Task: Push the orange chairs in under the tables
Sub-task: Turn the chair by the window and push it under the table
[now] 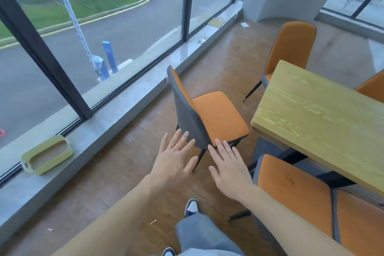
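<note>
An orange chair with a grey back (216, 116) stands on the floor left of the light wooden table (324, 118), its seat facing the table and a small gap between them. Both my hands reach toward its back with fingers spread. My left hand (176, 158) is near the grey backrest's lower edge. My right hand (230, 168) hovers by the seat's near corner. Neither hand grips anything. A second orange chair (291, 48) stands at the table's far end. A third orange chair (297, 193) sits at the near side, partly under the table.
A large window wall with a grey sill (128, 97) runs along the left. A yellow-green oval container (46, 155) lies on the sill. Another orange chair back (372, 88) shows behind the table at the right edge. My feet and jeans (193, 233) are below.
</note>
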